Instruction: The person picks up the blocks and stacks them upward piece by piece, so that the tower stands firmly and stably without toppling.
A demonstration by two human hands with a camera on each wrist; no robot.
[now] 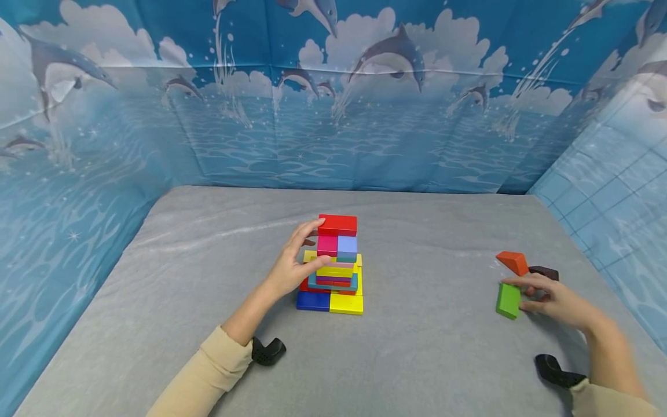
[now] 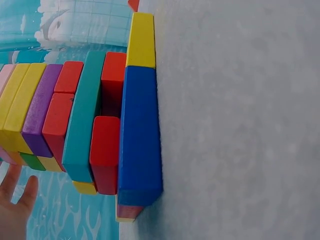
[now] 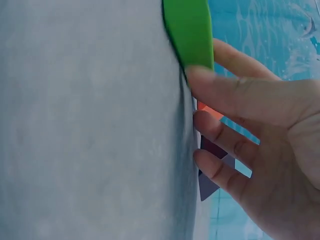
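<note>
A stepped tower of colored wooden blocks (image 1: 346, 304) stands mid-table, with a red block (image 1: 337, 225) on top. My left hand (image 1: 289, 267) is beside the tower's left side, fingers spread and fingertips at the upper blocks; in the left wrist view only part of this hand (image 2: 16, 205) shows near the stack. Far to the right, my right hand (image 1: 561, 302) pinches a green block (image 1: 508, 300) between thumb and index finger, low at the tabletop. In the right wrist view the thumb (image 3: 235, 97) presses on the green block (image 3: 190, 30), its other fingers loosely bent.
An orange wedge-shaped block (image 1: 513, 262) and a dark brown block (image 1: 545, 272) lie just beyond my right hand. Grey cloth covers the table (image 1: 417, 347). A dolphin-print curtain (image 1: 339, 133) rises behind and along both sides.
</note>
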